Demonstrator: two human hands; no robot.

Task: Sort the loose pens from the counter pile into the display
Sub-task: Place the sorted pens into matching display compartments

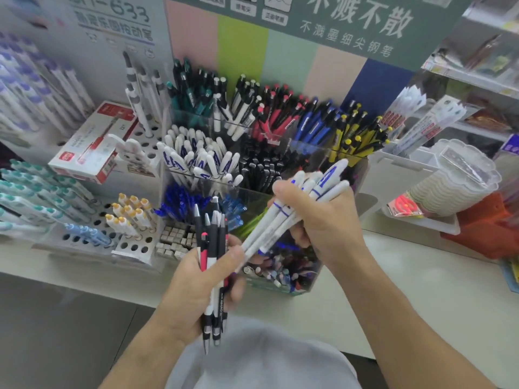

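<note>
Both hands full here — the right hand (317, 217) has its fingers curled tight round a bundle of white pens (292, 209), thumb clamped over the top, the bundle slanting up to the right above the clear display (362, 175). These pens are white-bodied with blue rings and blue lettering on the caps, a match for the white pens with blue marks (196, 158) standing in the middle-left compartment. The left hand (202, 279) grips a second bunch, dark pens (213, 265), held nearly upright — black barrels, silver tips, one with a red and white section; printing runs along one barrel but too small to read. The lower ends of the white bundle touch the left thumb. Behind, compartments hold teal, red, blue and yellow pens. A green sign (356, 21) overhead reads 不溅不散. To the left, a red and white box (90, 147) lies on a pegged rack
</note>
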